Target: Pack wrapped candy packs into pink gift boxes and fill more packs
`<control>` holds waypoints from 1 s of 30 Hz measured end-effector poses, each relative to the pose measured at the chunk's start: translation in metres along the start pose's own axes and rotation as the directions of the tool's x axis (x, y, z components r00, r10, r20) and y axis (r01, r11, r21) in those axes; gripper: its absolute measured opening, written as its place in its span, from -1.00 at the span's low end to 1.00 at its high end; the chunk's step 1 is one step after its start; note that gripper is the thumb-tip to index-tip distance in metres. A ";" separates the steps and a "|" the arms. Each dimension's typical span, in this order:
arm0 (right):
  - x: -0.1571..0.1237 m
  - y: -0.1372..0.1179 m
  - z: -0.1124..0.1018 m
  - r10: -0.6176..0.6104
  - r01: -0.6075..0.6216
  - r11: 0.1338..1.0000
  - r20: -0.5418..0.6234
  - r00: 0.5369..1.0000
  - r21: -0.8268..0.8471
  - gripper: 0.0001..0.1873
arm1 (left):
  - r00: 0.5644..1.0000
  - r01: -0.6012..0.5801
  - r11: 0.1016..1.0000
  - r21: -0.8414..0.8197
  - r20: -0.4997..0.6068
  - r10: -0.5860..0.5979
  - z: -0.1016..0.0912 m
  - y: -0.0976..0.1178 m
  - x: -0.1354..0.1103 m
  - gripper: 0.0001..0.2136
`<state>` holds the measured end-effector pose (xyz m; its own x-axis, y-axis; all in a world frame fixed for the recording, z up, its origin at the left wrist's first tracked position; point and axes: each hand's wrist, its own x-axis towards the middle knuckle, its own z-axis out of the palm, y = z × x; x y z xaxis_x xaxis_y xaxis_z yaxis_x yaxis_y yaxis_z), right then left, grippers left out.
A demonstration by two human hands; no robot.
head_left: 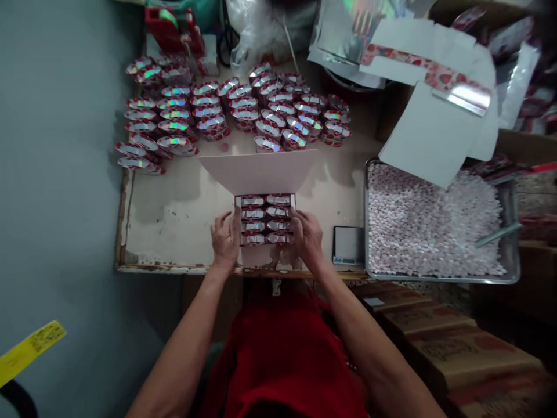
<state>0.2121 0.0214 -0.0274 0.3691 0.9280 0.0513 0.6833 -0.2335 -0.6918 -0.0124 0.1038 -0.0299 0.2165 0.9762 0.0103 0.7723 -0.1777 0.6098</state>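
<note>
A small open carton [266, 219] stands near the table's front edge, packed with two columns of red and silver packs. Its white lid flap [260, 169] is folded back away from me. My left hand [225, 238] grips the carton's left side with curled fingers. My right hand [307, 235] presses against its right side the same way. Behind the carton, several loose red packs with shiny rainbow tops [243, 113] lie in rows across the far half of the table.
A metal tray [511, 262] full of small pale pink candies sits at the right, a scoop handle [496, 234] lying in it. A small digital scale [348, 245] is beside it. Flat unfolded cartons [435, 133] hang above. Brown boxes [461, 342] are stacked at lower right.
</note>
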 end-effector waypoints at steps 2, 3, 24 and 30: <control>0.006 0.010 -0.011 0.027 -0.030 0.987 0.018 0.999 0.157 -0.52 | 0.998 -0.049 0.993 -0.103 -0.045 0.045 -0.003 -0.011 0.013 -0.59; 0.010 0.015 -0.014 0.049 -0.056 0.976 0.040 0.998 0.211 -0.54 | 0.996 -0.074 0.986 -0.149 -0.062 0.065 -0.004 -0.016 0.019 -0.62; 0.057 0.049 -0.054 -0.301 0.332 0.942 0.309 0.902 -0.051 -0.63 | 0.771 -0.392 0.903 -0.179 0.471 0.428 -0.049 -0.027 0.123 -0.80; 0.058 0.008 -0.052 -0.435 0.574 0.814 0.559 0.706 -0.092 -0.20 | 0.664 -0.618 0.782 0.076 0.583 0.469 -0.036 0.001 0.057 -0.18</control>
<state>0.2715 0.0579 0.0080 -0.3884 0.9192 -0.0654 0.8256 0.3155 -0.4678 -0.0211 0.1638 -0.0003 0.8535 0.4929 -0.1690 0.5156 -0.7521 0.4105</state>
